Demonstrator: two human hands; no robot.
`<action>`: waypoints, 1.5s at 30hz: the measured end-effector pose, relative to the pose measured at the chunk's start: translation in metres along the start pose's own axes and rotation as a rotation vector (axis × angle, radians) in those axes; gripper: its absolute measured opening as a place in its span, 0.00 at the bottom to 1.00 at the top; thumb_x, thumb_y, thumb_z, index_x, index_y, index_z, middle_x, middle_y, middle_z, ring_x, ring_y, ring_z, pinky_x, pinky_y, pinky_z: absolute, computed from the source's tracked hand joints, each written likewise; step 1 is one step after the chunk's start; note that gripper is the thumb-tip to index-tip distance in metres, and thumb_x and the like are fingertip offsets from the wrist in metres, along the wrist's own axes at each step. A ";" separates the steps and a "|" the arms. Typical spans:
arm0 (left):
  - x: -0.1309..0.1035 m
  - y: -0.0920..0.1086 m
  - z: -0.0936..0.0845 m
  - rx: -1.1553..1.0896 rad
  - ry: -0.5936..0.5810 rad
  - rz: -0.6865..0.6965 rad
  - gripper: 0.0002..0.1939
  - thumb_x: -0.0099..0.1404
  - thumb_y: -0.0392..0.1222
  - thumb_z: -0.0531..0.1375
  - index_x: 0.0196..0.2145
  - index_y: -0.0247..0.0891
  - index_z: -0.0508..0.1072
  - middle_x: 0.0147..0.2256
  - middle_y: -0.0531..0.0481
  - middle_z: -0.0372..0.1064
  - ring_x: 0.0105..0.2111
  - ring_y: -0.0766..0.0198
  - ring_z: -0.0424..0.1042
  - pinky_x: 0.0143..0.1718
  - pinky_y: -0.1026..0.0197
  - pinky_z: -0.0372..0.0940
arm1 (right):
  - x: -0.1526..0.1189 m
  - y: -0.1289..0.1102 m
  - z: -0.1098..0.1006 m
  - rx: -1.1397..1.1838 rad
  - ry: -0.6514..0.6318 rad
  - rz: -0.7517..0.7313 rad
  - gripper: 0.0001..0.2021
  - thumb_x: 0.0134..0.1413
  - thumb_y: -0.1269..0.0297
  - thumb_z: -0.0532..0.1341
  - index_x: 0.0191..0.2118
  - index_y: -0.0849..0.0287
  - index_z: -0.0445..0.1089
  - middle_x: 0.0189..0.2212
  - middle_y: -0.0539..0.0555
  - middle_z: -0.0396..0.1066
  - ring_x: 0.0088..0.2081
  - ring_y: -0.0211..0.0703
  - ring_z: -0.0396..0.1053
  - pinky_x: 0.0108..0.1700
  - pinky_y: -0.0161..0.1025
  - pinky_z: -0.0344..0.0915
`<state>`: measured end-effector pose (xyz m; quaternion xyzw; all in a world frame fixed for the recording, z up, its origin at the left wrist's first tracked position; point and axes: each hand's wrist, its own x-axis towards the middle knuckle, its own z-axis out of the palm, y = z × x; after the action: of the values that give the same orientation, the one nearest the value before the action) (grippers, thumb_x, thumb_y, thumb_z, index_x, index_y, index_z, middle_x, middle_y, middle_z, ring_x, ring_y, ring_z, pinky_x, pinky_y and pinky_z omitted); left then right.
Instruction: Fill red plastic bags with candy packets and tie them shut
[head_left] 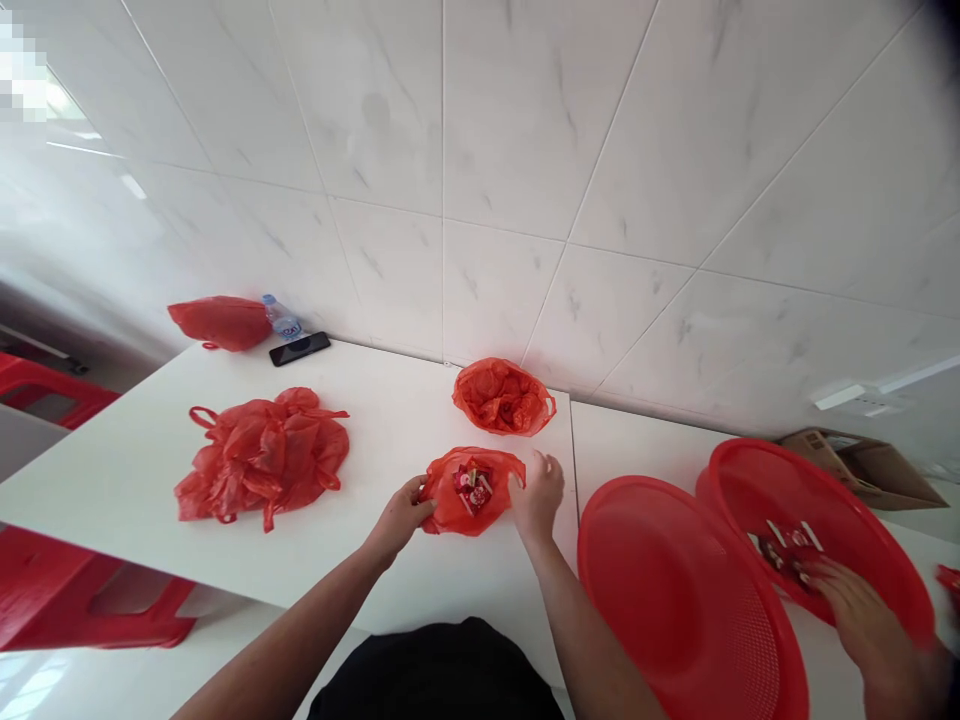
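Observation:
A red plastic bag (442,505) lies on the white table in front of me, its mouth spread wide. Several small wrapped sweets (473,487) sit inside it. My left hand (405,515) pinches the bag's left rim between thumb and fingers. At the right rim is my right hand (538,495), its thumb against the plastic and its fingers curled but apart from the thumb. Just behind stands another open red bag (504,398), with crumpled red plastic inside.
Tied red bags (266,455) are heaped at left; a phone (300,348), bottle (283,322) and another red bag (225,322) lie farther back. At right are a red basket (660,580) and a second basket (862,510) with another person's hand (851,595) in it, plus a cardboard box (862,465).

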<state>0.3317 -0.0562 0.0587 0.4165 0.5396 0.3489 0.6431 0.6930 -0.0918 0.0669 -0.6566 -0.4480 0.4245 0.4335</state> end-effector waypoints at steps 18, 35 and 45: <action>0.010 0.078 -0.035 0.378 0.183 0.280 0.22 0.56 0.44 0.57 0.48 0.39 0.68 0.29 0.53 0.69 0.28 0.62 0.69 0.30 0.61 0.63 | 0.000 -0.049 0.087 0.168 0.151 -0.053 0.05 0.42 0.55 0.62 0.25 0.48 0.71 0.22 0.56 0.72 0.32 0.51 0.70 0.33 0.46 0.65; -0.051 0.121 -0.002 0.416 -0.241 0.271 0.02 0.53 0.38 0.57 0.27 0.40 0.69 0.25 0.54 0.67 0.25 0.65 0.63 0.26 0.64 0.57 | -0.058 -0.098 0.126 0.704 0.034 -0.043 0.15 0.56 0.48 0.56 0.29 0.55 0.61 0.20 0.45 0.62 0.23 0.34 0.60 0.29 0.35 0.60; -0.047 0.087 0.030 0.244 -0.308 0.343 0.14 0.53 0.32 0.57 0.39 0.41 0.67 0.37 0.49 0.69 0.35 0.62 0.68 0.33 0.61 0.64 | -0.081 -0.087 0.165 0.234 -0.356 0.072 0.20 0.52 0.46 0.58 0.24 0.59 0.62 0.15 0.44 0.53 0.18 0.29 0.48 0.21 0.32 0.44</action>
<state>0.3533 -0.0680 0.1591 0.6246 0.3948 0.3178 0.5942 0.4990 -0.1186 0.1196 -0.5320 -0.4416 0.5981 0.4053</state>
